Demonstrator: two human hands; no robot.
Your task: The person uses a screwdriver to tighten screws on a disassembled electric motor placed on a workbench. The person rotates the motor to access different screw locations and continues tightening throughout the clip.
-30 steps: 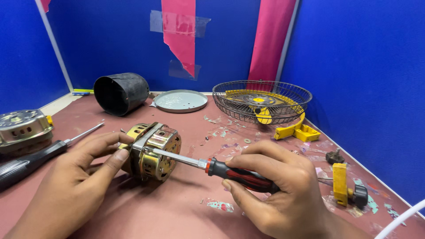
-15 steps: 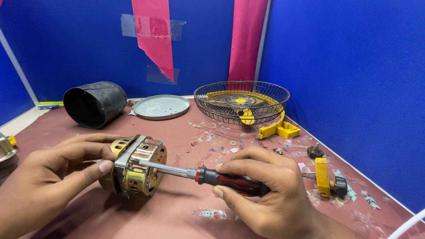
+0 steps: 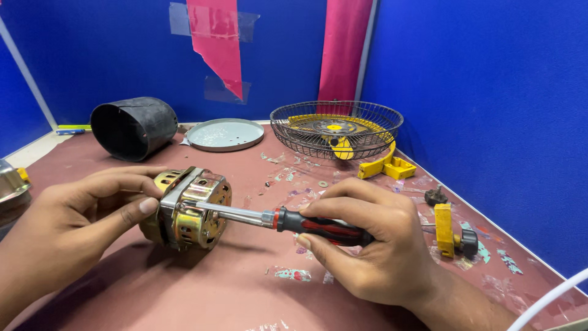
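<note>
The brass-coloured metal fan motor with a silver steel band [image 3: 190,209] lay on its side on the worn maroon table top [image 3: 202,288], left of the frame's centre. The left hand [image 3: 73,214] came in from the lower left and clasped the motor, thumb pressed against the near edge of the steel band and fingers curled over the rear of the housing. The right hand [image 3: 367,245], in the lower centre-right, was closed around the black-and-red handle of a screwdriver with a bright steel shaft [image 3: 288,220]. The shaft ran leftward, roughly level, and its tip met the front face of the motor; the exact point of contact could not be made out.

In the upper left of the frame a black cylindrical cover [image 3: 131,127] lay on its side, open end toward the camera. Just right of it a round grey metal plate [image 3: 225,133] rested flat. In the upper centre-right stood a black wire fan guard [image 3: 335,125] holding yellow plastic parts, with a yellow plastic bracket [image 3: 387,167] touching its right rim. At the right edge of the table, near the right hand, a yellow plastic bar with a black knob [image 3: 450,232] lay beside a small dark fitting [image 3: 436,196]. Blue partition walls [image 3: 478,92] enclosed the table.
</note>
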